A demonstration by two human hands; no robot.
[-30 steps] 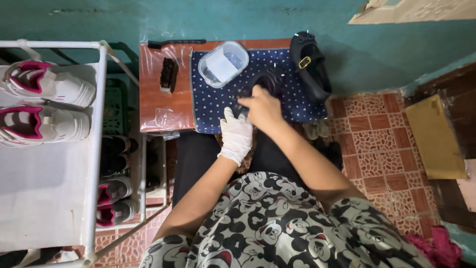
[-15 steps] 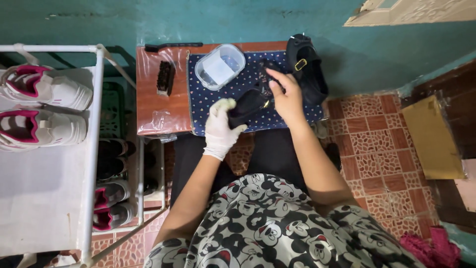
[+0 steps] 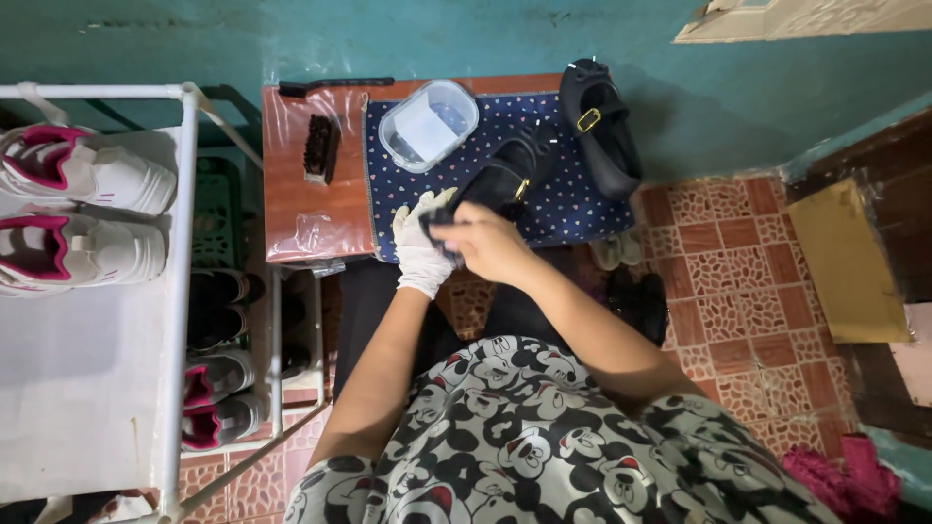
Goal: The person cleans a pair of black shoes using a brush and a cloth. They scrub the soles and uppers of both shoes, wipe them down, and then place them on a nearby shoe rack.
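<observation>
We've got the black buckled shoe (image 3: 510, 175) over the dotted blue mat (image 3: 573, 209), long axis slanting up-right, toe toward the wall. Our gloved left hand (image 3: 419, 243) and bare right hand (image 3: 488, 243) both clasp its near end.

- The left hand (image 3: 419, 245) wore a white glove that covered it down to the wrist, where the cuff ended in a plain edge.
- The right hand (image 3: 490, 245) was bare, with no glove, ring or watch that could be made out.
- Both forearms were uncovered; the sleeves stopped somewhere above the elbows.
- The garment (image 3: 544, 437) over the torso was grey-black fabric, printed all over with black-and-white cartoon mouse heads, a few with small red touches.
- Dark trousers (image 3: 364, 315) covered the legs below the printed cloth.
- The fabric hung loose and creased across the lap.
</observation>
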